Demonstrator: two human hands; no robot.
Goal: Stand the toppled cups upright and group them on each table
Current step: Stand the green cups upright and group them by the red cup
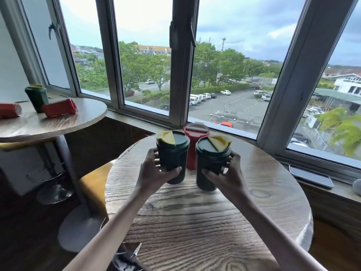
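Observation:
On the near round wooden table (205,222) two dark green cups with yellow lid flaps stand upright. My left hand (154,171) grips the left green cup (172,153). My right hand (227,175) grips the right green cup (210,161). A red cup (194,133) stands upright just behind and between them. On the far round table (58,124) at the left, a green cup (37,97) stands upright, while a red cup (59,108) and another red cup (9,110) lie on their sides.
Large windows with metal frames run behind both tables. A phone (311,176) lies on the window sill at the right. A yellow seat (93,184) sits between the tables. The far table's pedestal base (78,233) stands on the dark floor.

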